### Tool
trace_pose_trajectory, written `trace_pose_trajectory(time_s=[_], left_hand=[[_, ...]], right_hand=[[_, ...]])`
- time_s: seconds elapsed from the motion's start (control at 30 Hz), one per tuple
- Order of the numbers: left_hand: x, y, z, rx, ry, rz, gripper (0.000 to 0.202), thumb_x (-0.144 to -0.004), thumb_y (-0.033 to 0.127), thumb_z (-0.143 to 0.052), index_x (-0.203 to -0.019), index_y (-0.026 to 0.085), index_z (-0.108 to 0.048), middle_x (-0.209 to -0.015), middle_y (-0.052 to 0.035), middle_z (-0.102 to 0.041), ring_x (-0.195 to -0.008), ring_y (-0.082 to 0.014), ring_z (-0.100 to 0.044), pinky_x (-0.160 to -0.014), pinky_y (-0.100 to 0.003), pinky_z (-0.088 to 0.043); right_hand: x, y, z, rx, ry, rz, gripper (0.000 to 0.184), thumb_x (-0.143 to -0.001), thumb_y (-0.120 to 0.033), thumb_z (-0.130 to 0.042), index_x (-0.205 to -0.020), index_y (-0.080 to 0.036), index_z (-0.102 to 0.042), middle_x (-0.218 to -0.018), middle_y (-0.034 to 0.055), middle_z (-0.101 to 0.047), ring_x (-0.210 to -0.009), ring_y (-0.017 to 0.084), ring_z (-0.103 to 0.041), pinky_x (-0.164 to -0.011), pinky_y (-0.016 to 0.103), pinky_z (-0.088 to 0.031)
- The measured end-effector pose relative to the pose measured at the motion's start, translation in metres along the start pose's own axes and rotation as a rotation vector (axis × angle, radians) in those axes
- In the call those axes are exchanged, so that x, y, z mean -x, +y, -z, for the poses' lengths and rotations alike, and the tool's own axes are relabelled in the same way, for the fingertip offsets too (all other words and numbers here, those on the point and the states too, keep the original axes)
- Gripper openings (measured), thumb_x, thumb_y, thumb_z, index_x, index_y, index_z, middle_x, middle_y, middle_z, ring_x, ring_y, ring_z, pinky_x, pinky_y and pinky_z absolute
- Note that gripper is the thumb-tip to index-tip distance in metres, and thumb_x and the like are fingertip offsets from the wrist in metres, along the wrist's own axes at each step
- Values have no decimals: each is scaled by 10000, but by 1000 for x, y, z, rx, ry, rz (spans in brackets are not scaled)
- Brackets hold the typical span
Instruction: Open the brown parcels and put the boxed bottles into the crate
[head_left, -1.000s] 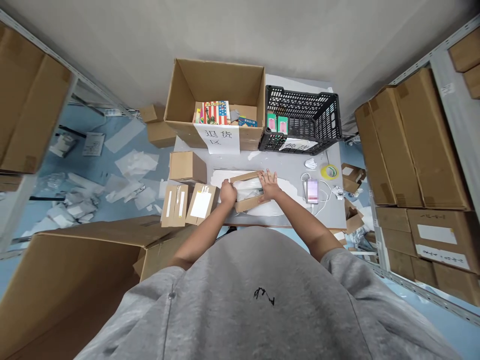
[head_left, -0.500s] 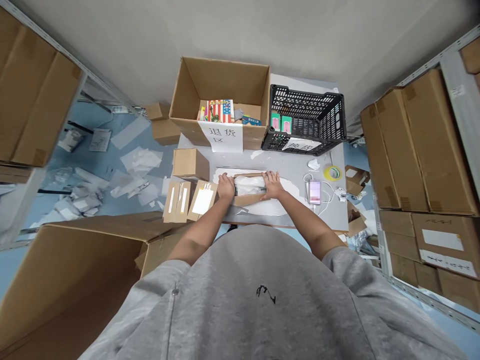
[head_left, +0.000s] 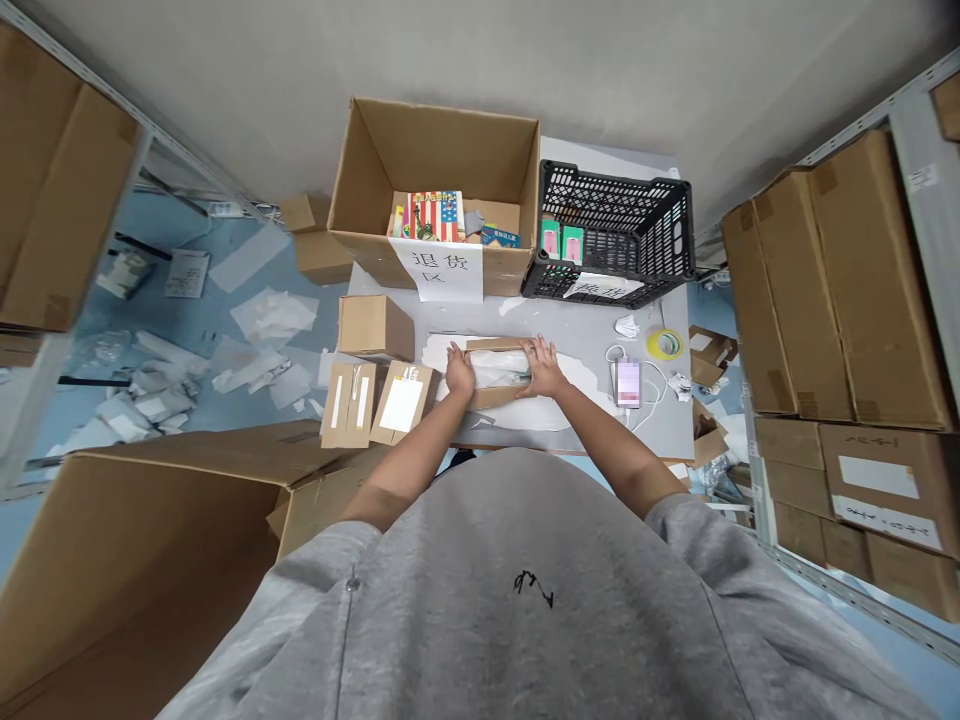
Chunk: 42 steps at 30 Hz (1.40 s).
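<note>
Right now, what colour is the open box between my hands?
The open box is brown; it shows best in the head view.

A plain, pale grey wall (head_left: 615, 60) rose behind the tabletop (head_left: 577, 335), its surface matte and slightly uneven in tone. The tabletop was light grey with a thin brown front edge, and its far side ran close to the wall. Metal shelving flanked it: a left rack (head_left: 45, 395) and a right rack (head_left: 926, 215), both grey, with rows of holes along their rails. Brown cartons (head_left: 877, 290) filled much of the right one. The floor (head_left: 176, 320) was light blue, strewn on the left with white paper scraps (head_left: 274, 312). Light fell softly and fairly evenly across the room.
</note>
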<state>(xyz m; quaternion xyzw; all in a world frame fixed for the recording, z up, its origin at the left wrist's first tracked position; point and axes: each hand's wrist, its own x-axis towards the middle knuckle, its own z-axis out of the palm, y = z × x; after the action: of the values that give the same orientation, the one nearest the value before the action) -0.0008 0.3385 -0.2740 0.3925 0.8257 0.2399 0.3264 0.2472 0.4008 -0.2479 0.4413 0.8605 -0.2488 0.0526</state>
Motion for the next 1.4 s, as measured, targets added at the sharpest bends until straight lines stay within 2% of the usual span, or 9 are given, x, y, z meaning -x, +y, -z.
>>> trace_pose_trajectory(time_s=[0.2, 0.33, 0.43, 0.57, 0.67, 0.8, 0.9, 1.1, 1.4], left_hand=[[25, 16, 4, -110, 9, -81, 665, -1106, 289, -275, -1738, 257, -72, -1650, -123, -479, -1398, -263, -588, -1135, -421, -506], [24, 22, 11, -287, -88, -149, 574, -1098, 308, -346, -1671, 335, -357, -1558, -144, -524, -1232, -276, -677, -1031, -386, -539], [19, 22, 12, -316, -91, -160, 486, -1116, 397, -333, -1554, 311, -524, -1439, -140, -557, -1137, -261, -699, -948, -352, -549], [13, 21, 11, -315, -107, -133, 453, -1124, 441, -301, -1445, 314, -594, -1368, -119, -573, -1072, -245, -705, -917, -341, -546], [12, 23, 13, -305, -108, -135, 474, -1124, 430, -272, -1446, 296, -592, -1438, -144, -553, -1172, -266, -682, -997, -384, -534], [19, 29, 19, -363, -29, -252, 491, -1094, 357, -347, -1527, 224, -537, -1677, -192, -361, -1588, -340, -300, -1257, -578, -287], [26, 31, 26, -398, -42, -465, 570, -1062, 324, -420, -1620, 208, -421, -1731, -166, -296, -1653, -326, -89, -1299, -632, -137], [28, 44, 10, -409, -437, -859, 452, -1034, 198, -456, -1455, 260, -607, -1488, -136, -598, -1434, -252, -496, -1209, -437, -395], [25, 84, -40, -661, -527, -696, 496, -987, 57, -464, -1461, 135, -586, -1424, -222, -603, -1350, -316, -548, -1047, -431, -506]], right_hand=[[4, -5, -3, -41, 81, 0, 1274, -754, -756, -757, -1702, -108, -207, -1770, 221, -106, -1651, 406, 48, -1308, 604, 43], [-2, -12, -15, -164, 233, -93, 728, -1057, -573, -358, -1631, -127, -391, -1710, 176, -313, -1656, 317, -88, -1332, 552, -55], [-8, -16, -23, -259, 324, -128, 612, -1093, -443, -230, -1562, -156, -498, -1606, 154, -462, -1631, 272, -202, -1341, 506, -128], [-9, -15, -25, -296, 324, -139, 588, -1090, -382, -228, -1573, -184, -500, -1616, 129, -458, -1637, 252, -197, -1347, 486, -153], [0, -16, -26, -309, 363, -199, 655, -1072, -363, -261, -1687, -140, -286, -1756, 123, -240, -1662, 266, -103, -1342, 513, -175], [18, -25, -34, -389, 439, -343, 798, -1035, -309, -288, -1724, -120, 69, -1799, 109, -84, -1664, 270, -109, -1337, 553, -195], [25, -32, -43, -406, 442, -345, 834, -1012, -280, -337, -1723, -106, 64, -1797, 105, -105, -1666, 261, -103, -1348, 531, -192], [21, -35, -52, -405, 436, -324, 934, -910, -167, -414, -1726, -114, 37, -1799, 84, -93, -1665, 231, -106, -1351, 497, -208], [22, -35, -50, -437, 382, -353, 928, -868, -102, -375, -1730, -115, -34, -1800, 45, -80, -1661, 162, -35, -1369, 410, -165]])
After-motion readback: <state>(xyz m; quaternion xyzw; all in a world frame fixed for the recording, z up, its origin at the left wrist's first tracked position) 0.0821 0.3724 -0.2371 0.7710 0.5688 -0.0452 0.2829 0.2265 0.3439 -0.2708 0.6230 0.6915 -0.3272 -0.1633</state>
